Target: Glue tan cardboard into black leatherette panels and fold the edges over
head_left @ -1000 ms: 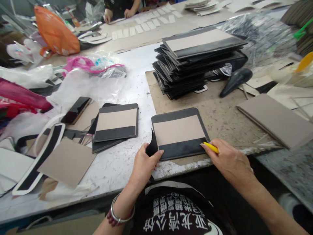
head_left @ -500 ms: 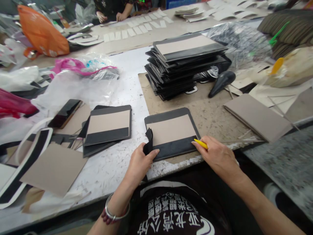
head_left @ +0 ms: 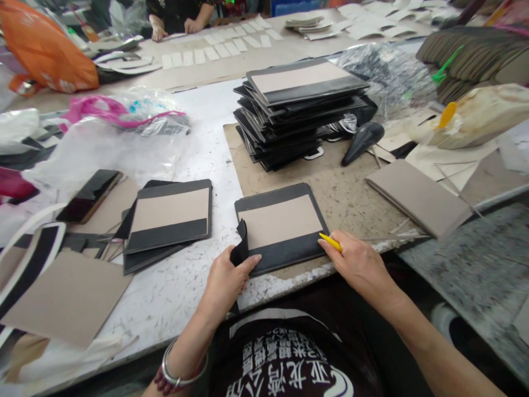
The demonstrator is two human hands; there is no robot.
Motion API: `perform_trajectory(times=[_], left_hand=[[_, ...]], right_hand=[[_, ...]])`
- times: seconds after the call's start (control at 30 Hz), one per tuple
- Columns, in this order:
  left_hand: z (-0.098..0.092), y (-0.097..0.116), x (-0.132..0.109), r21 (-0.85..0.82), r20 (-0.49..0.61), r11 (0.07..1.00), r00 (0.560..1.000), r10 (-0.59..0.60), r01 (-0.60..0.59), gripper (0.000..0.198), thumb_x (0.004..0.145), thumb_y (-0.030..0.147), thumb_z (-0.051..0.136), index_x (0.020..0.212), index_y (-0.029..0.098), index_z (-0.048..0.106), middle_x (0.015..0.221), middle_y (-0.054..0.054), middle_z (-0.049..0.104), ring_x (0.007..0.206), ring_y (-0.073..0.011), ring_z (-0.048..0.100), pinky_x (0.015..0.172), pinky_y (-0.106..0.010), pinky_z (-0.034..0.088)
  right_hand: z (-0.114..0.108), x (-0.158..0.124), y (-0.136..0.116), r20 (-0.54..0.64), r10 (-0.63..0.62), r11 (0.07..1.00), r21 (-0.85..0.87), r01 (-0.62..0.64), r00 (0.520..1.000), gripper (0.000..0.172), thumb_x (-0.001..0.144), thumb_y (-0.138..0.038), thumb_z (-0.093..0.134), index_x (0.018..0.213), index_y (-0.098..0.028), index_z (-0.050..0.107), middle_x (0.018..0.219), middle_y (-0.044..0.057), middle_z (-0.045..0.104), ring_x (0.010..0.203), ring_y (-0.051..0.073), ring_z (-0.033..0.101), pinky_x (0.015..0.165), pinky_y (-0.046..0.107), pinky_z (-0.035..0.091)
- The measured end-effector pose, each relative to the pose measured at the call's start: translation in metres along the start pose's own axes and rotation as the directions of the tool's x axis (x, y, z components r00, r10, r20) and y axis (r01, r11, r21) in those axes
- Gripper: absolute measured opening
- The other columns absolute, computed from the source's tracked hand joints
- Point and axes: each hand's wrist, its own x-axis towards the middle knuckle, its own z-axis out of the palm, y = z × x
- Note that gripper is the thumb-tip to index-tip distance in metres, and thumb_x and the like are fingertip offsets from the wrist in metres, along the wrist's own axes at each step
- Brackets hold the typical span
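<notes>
My panel (head_left: 285,220) lies on the worktop (head_left: 185,281); behind it, the stack (head_left: 289,116); left of it, the overlapping pair (head_left: 169,207), then, farther left, the phone (head_left: 88,198); right of it, the boards (head_left: 419,193); at its near corners, my left fingers (head_left: 250,263) and right fingers (head_left: 329,251).

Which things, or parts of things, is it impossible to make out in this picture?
In the head view:
Nearest panel: underside, facing down.
Black flap: lower part, behind the left hand.
Yellow tool: rear end, inside the right hand.
Orange bag: cut off by the left edge.
Co-worker: head, cut off by the top edge.
</notes>
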Motion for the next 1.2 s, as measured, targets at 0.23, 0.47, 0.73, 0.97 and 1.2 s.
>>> perform_trajectory(times=[0.23,0.47,0.73,0.97,1.2], left_hand=[[0.0000,0.0006,-0.0001,0.004,-0.002,1.000,1.000,0.009,-0.009,0.028,0.069,0.039,0.065,0.074,0.020,0.046,0.037,0.008,0.045,0.031,-0.0100,0.040,0.030,-0.020,0.031],[0.0013,0.0014,-0.0008,0.009,-0.019,1.000,1.000,0.003,-0.003,0.028,0.068,0.038,0.066,0.074,0.020,0.046,0.037,0.007,0.045,0.030,-0.0094,0.040,0.030,-0.020,0.032],[0.0007,-0.0033,0.0011,0.038,-0.023,0.999,1.000,0.018,-0.017,0.028,0.069,0.040,0.065,0.076,0.020,0.047,0.038,0.008,0.046,0.031,-0.0096,0.041,0.030,-0.020,0.033],[-0.0001,-0.0028,0.0015,0.031,-0.005,0.998,0.999,0.047,-0.047,0.025,0.071,0.038,0.063,0.073,0.020,0.046,0.038,0.008,0.045,0.030,-0.0095,0.041,0.030,-0.020,0.033],[-0.0004,-0.0041,0.0025,0.053,0.004,0.997,0.998,0.060,-0.060,0.022,0.073,0.036,0.062,0.074,0.020,0.046,0.039,0.008,0.046,0.031,-0.0099,0.042,0.030,-0.020,0.034]], right_hand=[[-0.0035,0.0026,-0.0017,0.054,0.040,0.998,-0.041,-0.038,0.998,0.029,0.091,-0.038,0.040,0.068,-0.021,0.047,0.066,0.001,0.057,0.058,0.016,0.053,0.054,0.027,0.030],[-0.0071,0.0043,-0.0043,0.083,0.052,0.997,-0.054,-0.048,0.995,0.026,0.090,-0.035,0.041,0.069,-0.021,0.048,0.066,0.002,0.059,0.058,0.016,0.054,0.053,0.027,0.029],[-0.0085,0.0045,-0.0076,0.100,0.084,0.993,-0.086,-0.075,0.992,0.025,0.090,-0.034,0.045,0.069,-0.021,0.047,0.068,0.002,0.060,0.060,0.017,0.056,0.054,0.027,0.029],[-0.0045,0.0032,-0.0045,0.069,0.054,0.995,-0.090,-0.048,0.996,0.025,0.090,-0.034,0.042,0.070,-0.021,0.048,0.068,0.002,0.060,0.059,0.017,0.056,0.054,0.027,0.030],[-0.0029,0.0024,-0.0057,0.046,0.037,0.994,-0.104,-0.032,0.998,0.024,0.090,-0.033,0.042,0.071,-0.021,0.049,0.069,0.003,0.060,0.060,0.017,0.056,0.053,0.028,0.029]])
